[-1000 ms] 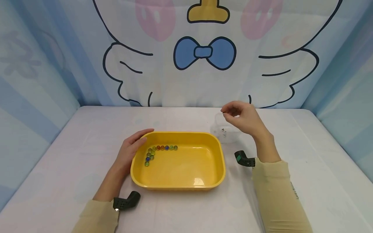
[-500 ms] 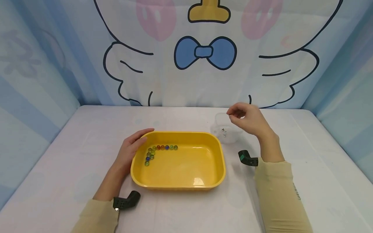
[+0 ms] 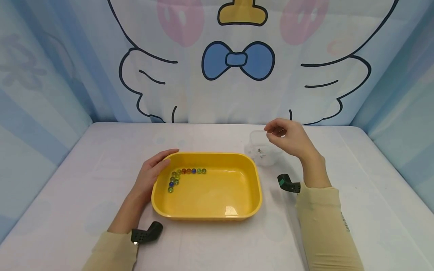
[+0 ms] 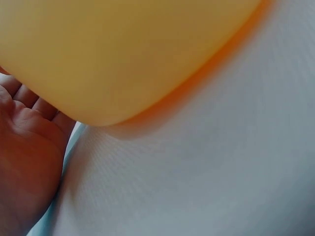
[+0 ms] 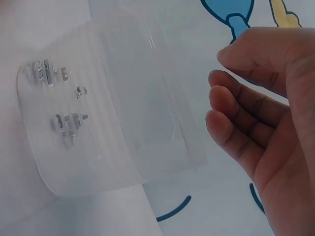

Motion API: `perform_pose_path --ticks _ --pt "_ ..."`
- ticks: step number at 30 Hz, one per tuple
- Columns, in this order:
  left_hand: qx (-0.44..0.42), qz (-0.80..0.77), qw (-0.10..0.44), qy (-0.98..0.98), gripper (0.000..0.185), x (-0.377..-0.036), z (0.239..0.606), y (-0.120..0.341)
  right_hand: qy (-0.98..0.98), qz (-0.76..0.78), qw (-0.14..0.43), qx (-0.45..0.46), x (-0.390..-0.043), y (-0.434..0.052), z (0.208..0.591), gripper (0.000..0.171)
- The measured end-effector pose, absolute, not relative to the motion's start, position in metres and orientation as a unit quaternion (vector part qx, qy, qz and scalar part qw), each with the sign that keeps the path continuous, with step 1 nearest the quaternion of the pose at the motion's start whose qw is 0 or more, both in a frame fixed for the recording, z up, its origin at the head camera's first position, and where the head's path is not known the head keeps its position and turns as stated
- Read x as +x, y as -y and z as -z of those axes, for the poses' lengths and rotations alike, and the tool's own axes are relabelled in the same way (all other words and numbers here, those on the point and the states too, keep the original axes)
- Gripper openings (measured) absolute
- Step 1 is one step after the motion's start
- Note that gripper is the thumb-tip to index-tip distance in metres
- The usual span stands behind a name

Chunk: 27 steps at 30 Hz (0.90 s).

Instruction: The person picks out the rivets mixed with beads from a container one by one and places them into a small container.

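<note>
A yellow tray (image 3: 207, 195) stands on the table, with my left hand (image 3: 150, 175) gripping its far left corner, thumb over the rim. In the left wrist view the palm (image 4: 32, 152) lies beside the tray's underside. Several glass marbles (image 3: 194, 171), green, blue and amber, form a bent row at the tray's upper left. Beyond the tray's right corner is a clear plastic box (image 3: 268, 160) with small shiny pieces (image 5: 64, 120) inside, their kind unclear. My right hand (image 3: 289, 138) hovers over the box's far right side, fingers loosely curled and nothing visible between them.
A white cloth (image 3: 366, 180) covers the table. Behind its far edge hangs a printed curtain (image 3: 230, 101), with blue side curtains (image 3: 40, 113) left and right. Each wrist carries a black camera (image 3: 288, 184).
My right hand has moved a little to the right above the clear box, then stays nearly still. The left hand, tray and marbles have not visibly moved.
</note>
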State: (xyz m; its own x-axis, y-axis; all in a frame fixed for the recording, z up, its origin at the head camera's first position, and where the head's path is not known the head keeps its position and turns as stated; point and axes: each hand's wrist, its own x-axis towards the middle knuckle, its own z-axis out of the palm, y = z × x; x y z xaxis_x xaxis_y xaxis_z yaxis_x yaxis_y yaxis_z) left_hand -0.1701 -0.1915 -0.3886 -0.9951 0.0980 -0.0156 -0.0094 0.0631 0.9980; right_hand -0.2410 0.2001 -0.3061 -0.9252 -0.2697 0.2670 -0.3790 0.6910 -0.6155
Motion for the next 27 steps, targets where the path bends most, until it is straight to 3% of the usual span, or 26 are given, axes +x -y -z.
perform_pose_path --ticks 27 --pt "0.008 -0.677 0.054 -0.734 0.042 -0.169 0.386 0.19 0.913 -0.354 0.087 0.185 -0.238 -0.199 0.3 0.016"
